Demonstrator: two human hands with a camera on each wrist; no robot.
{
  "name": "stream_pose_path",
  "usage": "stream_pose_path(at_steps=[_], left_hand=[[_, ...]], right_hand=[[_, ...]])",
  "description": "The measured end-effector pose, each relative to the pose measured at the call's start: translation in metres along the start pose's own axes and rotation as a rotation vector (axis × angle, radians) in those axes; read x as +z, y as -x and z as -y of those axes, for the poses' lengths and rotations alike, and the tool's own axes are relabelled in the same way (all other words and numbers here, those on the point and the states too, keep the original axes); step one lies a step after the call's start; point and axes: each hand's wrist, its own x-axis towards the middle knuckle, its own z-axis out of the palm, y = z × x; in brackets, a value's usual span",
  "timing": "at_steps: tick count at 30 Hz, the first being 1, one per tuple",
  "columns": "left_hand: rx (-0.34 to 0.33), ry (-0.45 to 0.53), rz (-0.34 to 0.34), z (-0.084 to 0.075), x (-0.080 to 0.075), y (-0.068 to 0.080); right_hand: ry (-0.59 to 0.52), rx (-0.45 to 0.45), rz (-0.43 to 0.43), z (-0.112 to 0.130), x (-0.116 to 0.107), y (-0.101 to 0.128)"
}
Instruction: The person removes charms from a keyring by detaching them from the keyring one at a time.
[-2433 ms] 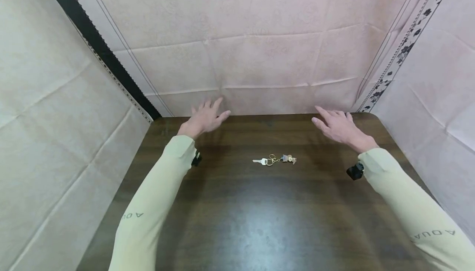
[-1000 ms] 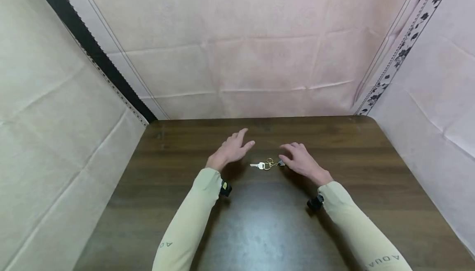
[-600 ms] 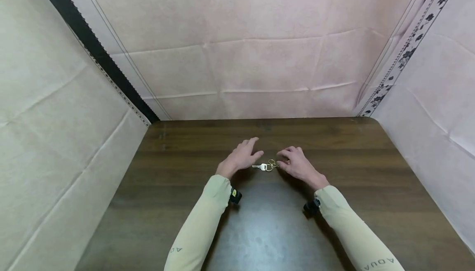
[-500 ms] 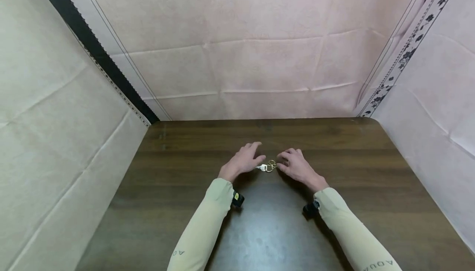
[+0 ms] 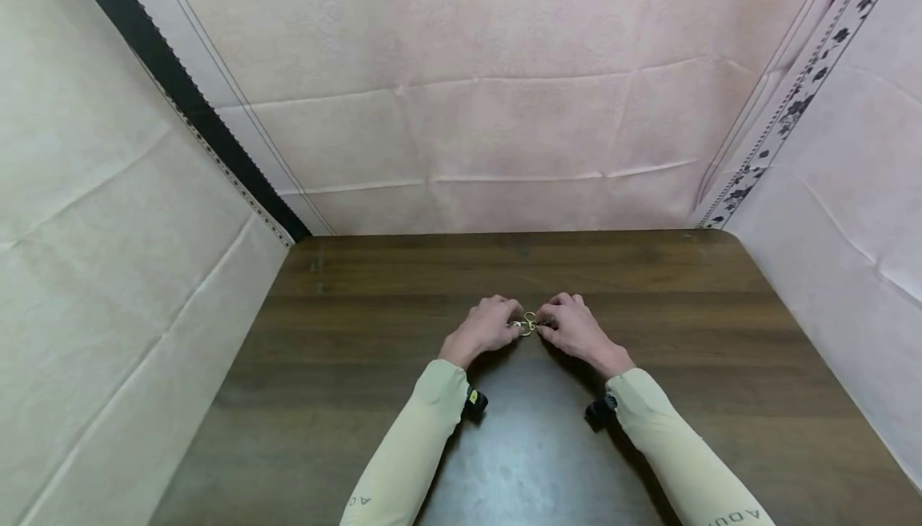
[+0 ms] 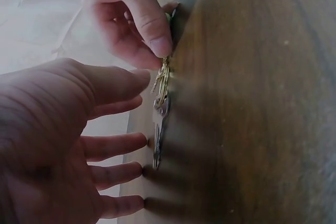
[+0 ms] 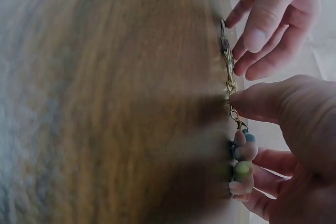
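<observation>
A silver key (image 6: 158,129) on gold rings (image 5: 530,321) and a chain lies on the brown wooden table (image 5: 533,446), joined to a small pastel figurine charm (image 7: 243,163). My left hand (image 5: 487,327) is at the key end; in the left wrist view its fingers are spread, fingertips right beside the key and thumb apart from it. With thumb and forefinger my right hand (image 5: 572,330) pinches the gold chain, while its other fingers reach behind the charm. From the head view, the hands hide most of the key and the charm.
Pale cloth hangs along the back (image 5: 468,134), the left (image 5: 130,270) and the right (image 5: 850,206) of the table. A small black device is strapped at each wrist, the left one (image 5: 475,403) and the right one (image 5: 601,412), close above the tabletop.
Both hands have come in from the table's far corners to the keychain. Most recently the left hand moved right over the key, and the right thumb and forefinger closed on the chain.
</observation>
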Motion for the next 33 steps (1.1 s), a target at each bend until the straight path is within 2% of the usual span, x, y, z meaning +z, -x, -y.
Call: stream_pose_path(at_steps=[9,17,24,33], left_hand=[[-0.024,-0.085,-0.003,-0.006,0.006,-0.001],[-0.070,-0.111,-0.021,-0.006,0.005,0.001],[-0.029,-0.125,-0.020,-0.011,0.009,0.000],[0.054,-0.152,-0.118,-0.008,0.014,0.004]], right_hand=[[0.030,-0.009,-0.043,0.000,0.003,-0.003],[0.035,-0.036,-0.006,0.008,0.003,-0.010],[0.064,-0.038,-0.013,0.007,0.004,-0.008],[-0.041,-0.034,-0.042,0.003,0.008,-0.006]])
